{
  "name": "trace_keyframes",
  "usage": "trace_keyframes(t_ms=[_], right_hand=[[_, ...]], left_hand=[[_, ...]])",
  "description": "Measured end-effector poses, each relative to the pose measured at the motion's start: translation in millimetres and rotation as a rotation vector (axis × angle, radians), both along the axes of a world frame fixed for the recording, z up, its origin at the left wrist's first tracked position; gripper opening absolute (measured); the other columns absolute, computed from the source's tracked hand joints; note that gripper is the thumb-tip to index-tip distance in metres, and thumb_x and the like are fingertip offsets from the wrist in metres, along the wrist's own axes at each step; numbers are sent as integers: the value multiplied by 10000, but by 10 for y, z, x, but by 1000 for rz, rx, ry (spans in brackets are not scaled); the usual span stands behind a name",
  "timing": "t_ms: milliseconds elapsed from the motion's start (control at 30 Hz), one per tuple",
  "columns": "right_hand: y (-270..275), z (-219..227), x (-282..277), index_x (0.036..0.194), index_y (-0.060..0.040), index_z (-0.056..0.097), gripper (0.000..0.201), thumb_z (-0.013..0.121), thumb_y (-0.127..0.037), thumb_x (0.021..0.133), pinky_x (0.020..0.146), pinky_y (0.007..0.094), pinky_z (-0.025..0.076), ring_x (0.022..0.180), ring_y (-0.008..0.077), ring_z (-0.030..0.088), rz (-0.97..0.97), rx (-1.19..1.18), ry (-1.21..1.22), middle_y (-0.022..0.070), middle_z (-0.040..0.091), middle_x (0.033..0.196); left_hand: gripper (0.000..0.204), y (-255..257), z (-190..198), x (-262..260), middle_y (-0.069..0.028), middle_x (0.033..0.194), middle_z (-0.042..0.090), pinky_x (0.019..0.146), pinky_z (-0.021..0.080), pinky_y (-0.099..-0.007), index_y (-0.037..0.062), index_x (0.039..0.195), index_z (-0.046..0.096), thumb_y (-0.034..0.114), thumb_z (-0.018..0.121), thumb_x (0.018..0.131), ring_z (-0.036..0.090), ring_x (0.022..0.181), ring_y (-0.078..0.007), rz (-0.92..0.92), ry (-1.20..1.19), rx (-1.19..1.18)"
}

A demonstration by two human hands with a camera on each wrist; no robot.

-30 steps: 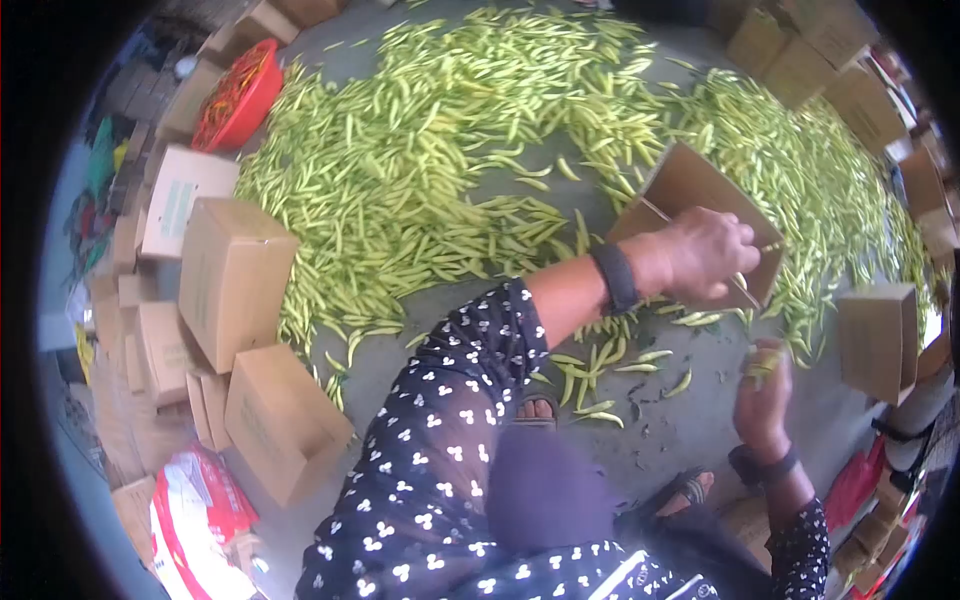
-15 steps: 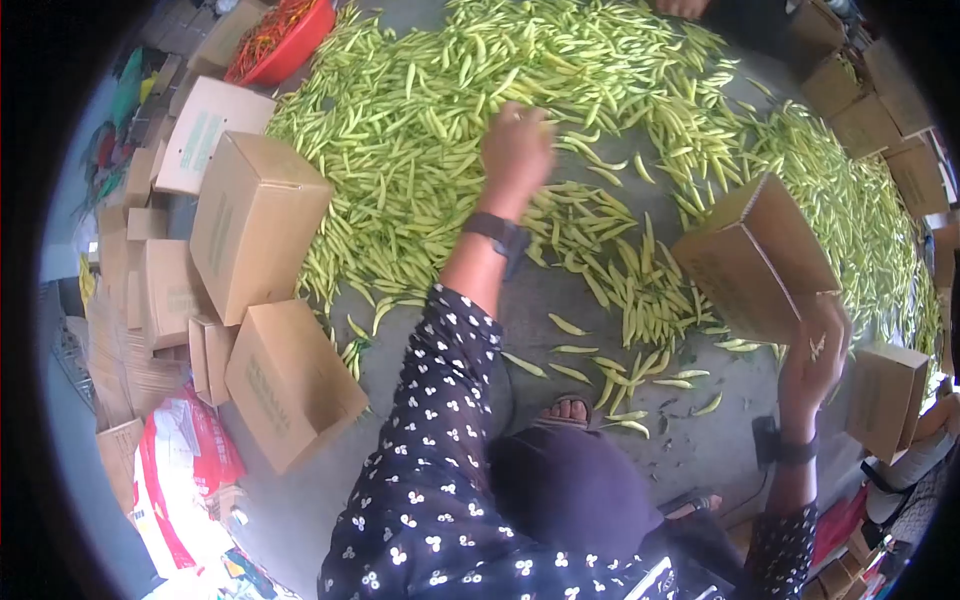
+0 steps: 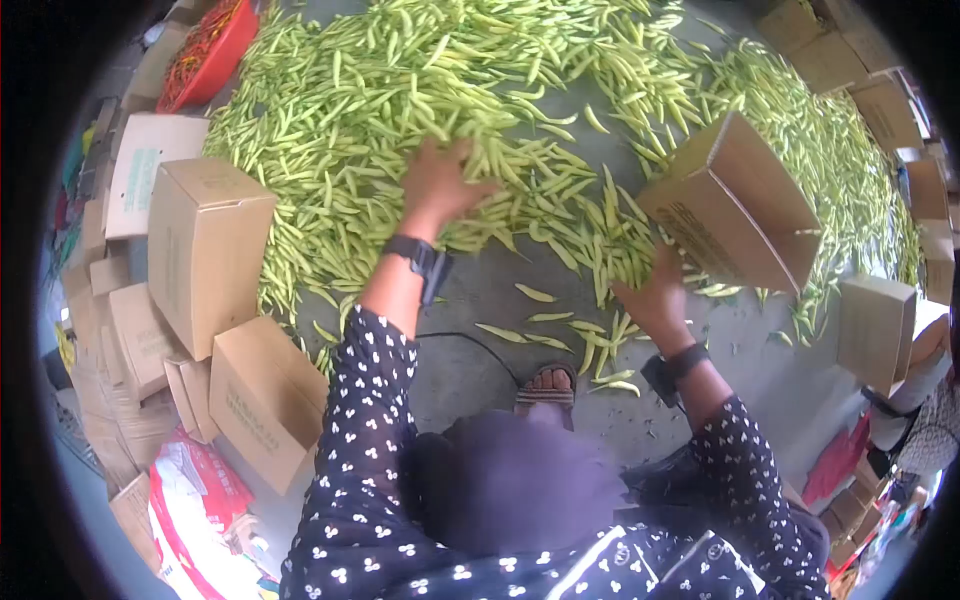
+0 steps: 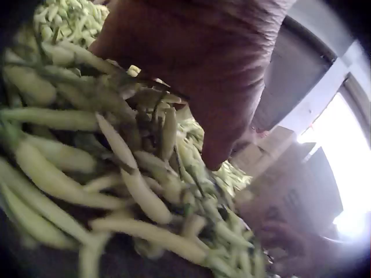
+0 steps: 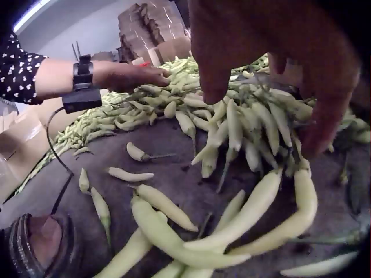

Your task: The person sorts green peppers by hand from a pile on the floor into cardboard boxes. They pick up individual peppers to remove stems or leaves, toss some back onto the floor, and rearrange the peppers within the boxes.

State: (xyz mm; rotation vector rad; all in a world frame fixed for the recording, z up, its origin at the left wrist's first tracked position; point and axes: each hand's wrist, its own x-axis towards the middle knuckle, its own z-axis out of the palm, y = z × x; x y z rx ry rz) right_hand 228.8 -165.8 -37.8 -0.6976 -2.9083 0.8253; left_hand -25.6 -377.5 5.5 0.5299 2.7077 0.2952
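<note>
Pale yellow-green chili peppers (image 3: 370,130) lie in a broad heap across the floor. Spread over the heap's near edge is my left hand (image 3: 440,185), thumb out to the right. In the left wrist view, this hand (image 4: 197,63) dips among the peppers, its fingertips partly hidden. My right hand (image 3: 655,295) reaches down at a smaller cluster beside an open cardboard box (image 3: 710,235). Seen from the right wrist, the fingers and thumb of that hand (image 5: 272,52) stand apart around bunched peppers (image 5: 249,127). The box leans with its mouth toward the right.
Several cardboard boxes (image 3: 205,250) stand along the left, near a red basin (image 3: 215,60) of red peppers. Another box (image 3: 875,330) is at the right. A sandaled foot (image 3: 548,385) and a dark cable (image 3: 470,340) are on the floor between the arms.
My left hand has gone from the box's mouth to the heap on the left. My right hand has left the box's near side and moved left onto the peppers.
</note>
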Motion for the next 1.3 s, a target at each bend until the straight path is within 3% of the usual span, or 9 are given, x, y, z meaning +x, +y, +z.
trace_keyframes(t_ms=[200, 300, 467, 567, 700, 767, 833, 1167, 1300], right_hand=[[-4, 129, -208, 1425, -52, 277, 918, 778, -277, 691, 1031, 439, 368, 1272, 414, 384, -143, -224, -102, 267, 389, 1364], [130, 23, -131, 1424, -49, 280, 908, 772, -307, 706, 1045, 426, 356, 1273, 397, 398, -118, -178, -56, 263, 385, 1378], [127, -146, -197, 1448, -54, 215, 952, 701, -488, 754, 1070, 427, 333, 1337, 424, 301, -110, -176, -43, 291, 309, 1431], [39, -87, -442, 1454, -52, 211, 958, 670, -534, 764, 1075, 416, 327, 1345, 422, 298, -98, -280, -89, 288, 297, 1443], [-64, 57, -635, 1455, -52, 226, 958, 654, -560, 766, 1076, 411, 326, 1337, 411, 326, -177, -357, -102, 285, 322, 1436], [-30, 78, -690, 1441, -49, 273, 927, 650, -567, 771, 1073, 408, 328, 1322, 393, 366, -233, -466, -86, 283, 344, 1427], [-10, 82, -730, 1428, -45, 304, 905, 651, -565, 775, 1070, 402, 331, 1316, 379, 382, -290, -567, -60, 282, 361, 1418], [-121, 238, -468, 1351, -59, 445, 688, 723, -351, 793, 932, 331, 453, 1190, 237, 491, -526, -1261, 80, 188, 492, 1308], [-186, 346, -286, 1318, -43, 479, 595, 680, -271, 806, 961, 323, 428, 1148, 257, 529, -276, -899, 207, 181, 534, 1261]], left_hand=[[953, 415, -78, 811, -261, 1471, 276, 1118, 238, -512, 185, 1408, 417, 527, 808, 609, 243, 1376, -428, -321, -71, 227], [1071, 281, 20, 845, -264, 1498, 208, 1114, 242, -525, 188, 1444, 340, 465, 857, 548, 197, 1381, -463, -355, -174, 585], [1252, -203, 88, 701, -245, 1535, 89, 1037, 250, -674, 225, 1498, 167, 414, 888, 492, 151, 1372, -519, -233, -132, -131], [1285, -94, -133, 783, -237, 1541, 68, 998, 237, -730, 238, 1503, 129, 393, 893, 482, 127, 1377, -520, -318, -100, -183], [1260, 239, -230, 857, -231, 1531, 126, 1028, 295, -642, 241, 1498, 173, 332, 898, 472, 189, 1347, -533, -362, -22, 168], [1213, 469, -167, 908, -245, 1507, 187, 1049, 325, -552, 224, 1492, 204, 303, 886, 491, 255, 1326, -509, -357, -36, 120], [1163, 624, -227, 909, -262, 1480, 233, 1059, 337, -500, 203, 1482, 234, 253, 866, 506, 308, 1310, -478, -342, -81, 517], [999, 651, -266, 1193, -257, 1419, 307, 1032, 392, -463, 153, 1409, 338, 251, 847, 554, 357, 1300, -432, -368, -228, 616], [956, 580, -112, 1443, -230, 1363, 387, 1074, 330, -461, 117, 1372, 349, 144, 827, 544, 360, 1283, -418, -348, -107, 656]])
